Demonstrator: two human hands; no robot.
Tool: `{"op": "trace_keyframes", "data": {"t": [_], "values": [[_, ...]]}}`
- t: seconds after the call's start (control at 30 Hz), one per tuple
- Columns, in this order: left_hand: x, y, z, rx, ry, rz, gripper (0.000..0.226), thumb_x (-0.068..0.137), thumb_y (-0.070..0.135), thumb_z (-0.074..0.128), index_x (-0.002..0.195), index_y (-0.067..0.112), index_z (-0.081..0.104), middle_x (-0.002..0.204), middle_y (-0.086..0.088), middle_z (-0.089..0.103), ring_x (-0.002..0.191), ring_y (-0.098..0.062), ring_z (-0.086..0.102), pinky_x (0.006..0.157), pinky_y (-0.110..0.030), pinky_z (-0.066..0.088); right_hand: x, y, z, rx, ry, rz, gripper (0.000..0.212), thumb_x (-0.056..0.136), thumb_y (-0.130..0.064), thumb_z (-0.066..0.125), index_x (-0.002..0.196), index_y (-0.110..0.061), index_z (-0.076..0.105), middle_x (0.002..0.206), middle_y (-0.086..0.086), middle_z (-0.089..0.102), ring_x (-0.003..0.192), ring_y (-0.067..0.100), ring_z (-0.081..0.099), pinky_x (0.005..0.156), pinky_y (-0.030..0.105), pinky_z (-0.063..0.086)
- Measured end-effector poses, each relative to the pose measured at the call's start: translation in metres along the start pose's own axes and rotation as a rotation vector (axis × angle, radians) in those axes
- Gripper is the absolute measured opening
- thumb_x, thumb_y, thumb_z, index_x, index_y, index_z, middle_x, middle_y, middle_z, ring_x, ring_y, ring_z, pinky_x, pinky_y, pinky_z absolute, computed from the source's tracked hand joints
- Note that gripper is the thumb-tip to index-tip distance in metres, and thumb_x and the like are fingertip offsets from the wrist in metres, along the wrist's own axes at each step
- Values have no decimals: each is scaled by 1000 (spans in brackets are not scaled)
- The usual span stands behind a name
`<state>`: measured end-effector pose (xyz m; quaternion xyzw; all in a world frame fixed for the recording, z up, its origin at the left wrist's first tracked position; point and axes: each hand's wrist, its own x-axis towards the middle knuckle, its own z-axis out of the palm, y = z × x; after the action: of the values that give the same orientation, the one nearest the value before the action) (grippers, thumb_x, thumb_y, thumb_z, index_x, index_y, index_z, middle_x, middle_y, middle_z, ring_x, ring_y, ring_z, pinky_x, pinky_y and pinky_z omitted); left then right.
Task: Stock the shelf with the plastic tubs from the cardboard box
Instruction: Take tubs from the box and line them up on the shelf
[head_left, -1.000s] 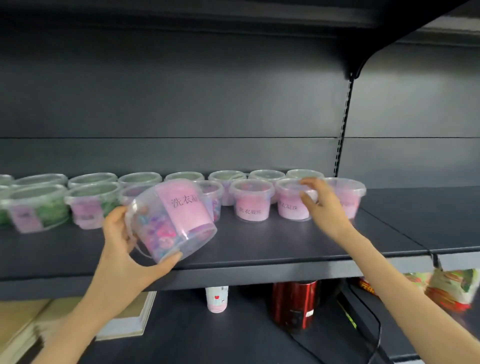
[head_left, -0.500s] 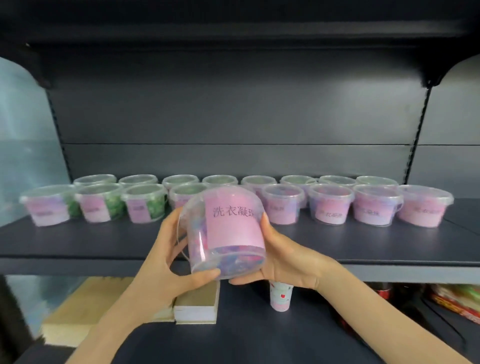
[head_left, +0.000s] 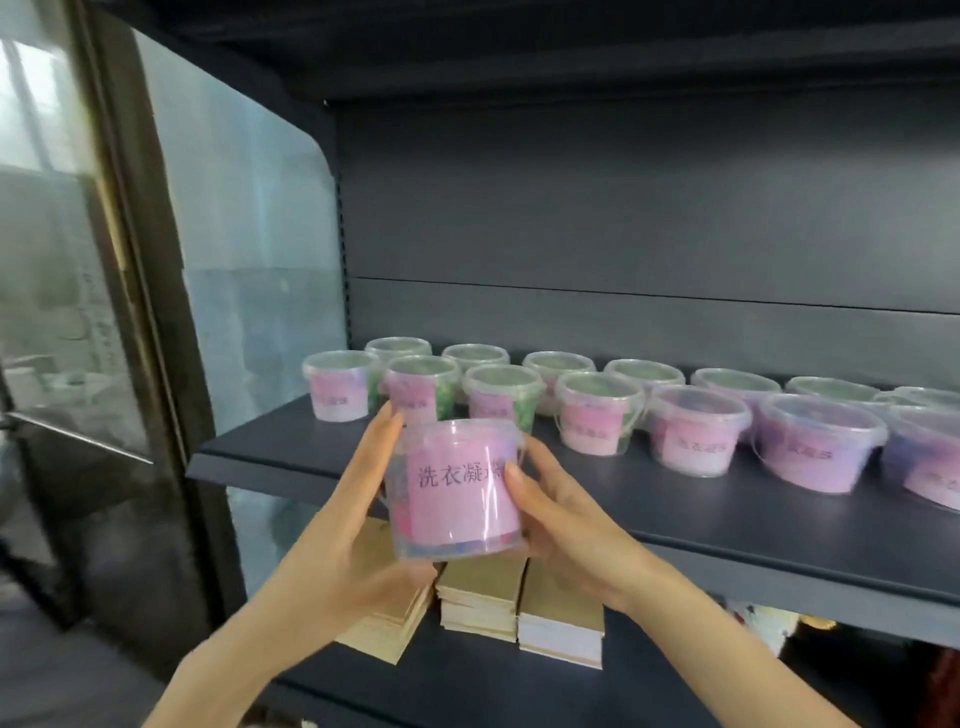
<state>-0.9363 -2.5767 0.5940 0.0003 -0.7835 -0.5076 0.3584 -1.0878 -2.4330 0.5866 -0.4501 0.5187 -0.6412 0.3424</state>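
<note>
A tub (head_left: 457, 488) is held upright between both hands in front of the shelf (head_left: 675, 525), its pink label turned toward the viewer. The left hand (head_left: 358, 519) is wrapped around the tub's left wall and base, fingers extended upward along the side; the right hand (head_left: 561, 525) is pressed against the right wall, the thumb laid across the label edge. The tub is seen at the front lip of the shelf, apparently not yet set down.

Two rows of tubs (head_left: 597, 410) are already stocked, running from the left end rightward past the frame edge. Bare shelf surface is left in front of these rows, so a third, front row is judged to be the likely destination.

For a clean placement, the base should be lowered flat onto the bare strip, clear of the front lip, and the label kept facing outward to match its neighbours. The tub should be slid back only until just beside the row behind, so that standing tubs are not knocked.

Room is limited on the left by a glass panel (head_left: 249, 270) and the shelf's end, and above by the upper shelf (head_left: 571, 52). Stacked books (head_left: 519, 603) are seen on the level below
</note>
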Motion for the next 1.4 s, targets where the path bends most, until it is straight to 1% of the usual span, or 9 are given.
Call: {"op": "trace_keyframes", "data": {"t": [0.13, 0.23, 0.3, 0.47, 0.63, 0.8, 0.93, 1.13, 1.4], "values": [[17, -32, -48, 33, 65, -32, 80, 65, 84, 46, 137, 57, 24, 148, 27, 27, 137, 1, 26, 113, -36, 29, 62, 11, 27, -123, 13, -96, 58, 89, -28, 53, 140, -33, 25, 128, 4, 56, 117, 16, 56, 97, 40, 48], [38, -54, -70, 5, 205, -42, 70, 65, 82, 48, 129, 55, 38, 136, 33, 40, 129, 4, 37, 102, -20, 39, 114, 26, 46, -198, 4, -134, 70, 92, -24, 53, 147, -28, 9, 139, -5, 45, 126, 6, 46, 107, 34, 38], [55, -70, -89, 43, 266, -33, 64, 72, 78, 45, 127, 46, 46, 136, 21, 45, 129, -4, 41, 105, -33, 40, 150, 40, 54, -234, -1, -138, 68, 92, -23, 55, 145, -30, 13, 138, -13, 43, 125, 1, 45, 107, 28, 38], [74, -122, -127, 95, 312, -71, 54, 74, 78, 45, 118, 47, 51, 140, 19, 41, 132, -11, 38, 105, -52, 36, 212, 65, 77, -421, 52, -156, 103, 70, -64, 65, 146, -21, 11, 147, -2, 31, 135, 12, 33, 111, 42, 32], [86, -143, -137, 142, 254, -72, 46, 75, 75, 47, 117, 58, 47, 143, 17, 35, 135, -4, 29, 112, -46, 27, 238, 81, 77, -497, 142, -178, 91, 77, -42, 72, 145, -17, 17, 144, 2, 32, 132, 15, 33, 111, 40, 32], [89, -152, -152, 122, 179, -140, 68, 72, 76, 49, 133, 47, 38, 144, 21, 33, 136, -6, 30, 112, -47, 26, 235, 77, 69, -576, 126, -146, 86, 78, -43, 70, 145, -23, 19, 143, -1, 32, 131, 10, 31, 112, 33, 28], [89, -140, -166, 352, 164, -184, 84, 67, 86, 35, 138, 41, 30, 146, 20, 32, 129, 7, 32, 112, -29, 23, 213, 59, 53, -760, 177, -134, 68, 87, -40, 60, 143, -28, 25, 146, -8, 35, 133, 10, 32, 111, 34, 29], [84, -111, -175, 1027, 134, 34, 71, 86, 65, 25, 139, 20, 39, 140, -2, 47, 128, -23, 43, 98, -41, 39, 156, 41, 33, -1407, 498, -107, 49, 94, -45, 42, 137, -23, 39, 139, -2, 44, 132, 20, 35, 110, 43, 28], [67, -109, -155, 1151, 20, 154, 67, 86, 51, 31, 125, 1, 50, 123, -19, 57, 109, -41, 55, 94, -57, 42, 45, 32, 33, -1797, 784, 212, 65, 88, -57, 26, 125, -13, 55, 125, 8, 59, 117, 31, 55, 93, 58, 41]]}}
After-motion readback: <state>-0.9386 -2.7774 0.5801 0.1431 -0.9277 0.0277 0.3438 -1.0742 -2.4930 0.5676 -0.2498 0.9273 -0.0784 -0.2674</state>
